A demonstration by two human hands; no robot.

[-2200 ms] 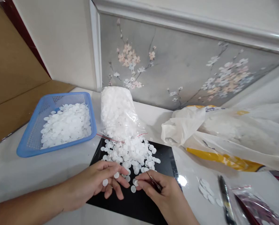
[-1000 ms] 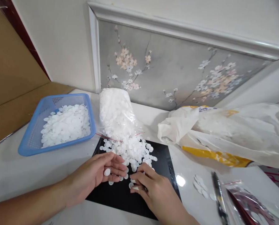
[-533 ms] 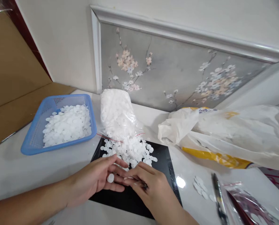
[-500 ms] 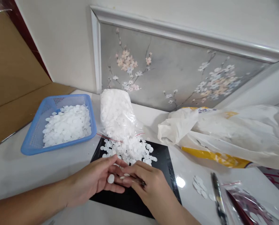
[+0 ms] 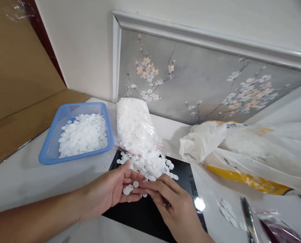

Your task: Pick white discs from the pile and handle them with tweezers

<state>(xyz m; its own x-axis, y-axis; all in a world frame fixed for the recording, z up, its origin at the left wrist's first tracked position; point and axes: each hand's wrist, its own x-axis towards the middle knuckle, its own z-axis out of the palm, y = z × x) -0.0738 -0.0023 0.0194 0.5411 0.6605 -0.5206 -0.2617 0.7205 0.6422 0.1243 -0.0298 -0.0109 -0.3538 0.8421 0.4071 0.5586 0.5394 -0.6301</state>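
Note:
Palm up over the black board (image 5: 150, 216), my left hand (image 5: 115, 189) has several small white discs (image 5: 128, 189) lying on its half-curled fingers. My right hand (image 5: 174, 202) is closed beside its fingertips, thumb and forefinger pinched together; a dark thing shows partly inside the curled fingers, too hidden to name. Behind both hands, loose white discs (image 5: 150, 163) spill from an opened clear bag (image 5: 135, 121) onto the board. A blue basket (image 5: 48, 141) at the left holds a heap of the same discs.
At the right lies a white and yellow plastic bag (image 5: 241, 152). Near the front right are a few discs (image 5: 228, 212), a dark pen (image 5: 248, 219) and a clear packet (image 5: 279, 229). Cardboard (image 5: 21, 74) stands at the left, with a framed floral panel (image 5: 190, 74) behind.
The view has shifted, so everything sits further right. More discs now lie together on my left fingers, and my right hand has drawn slightly away from them.

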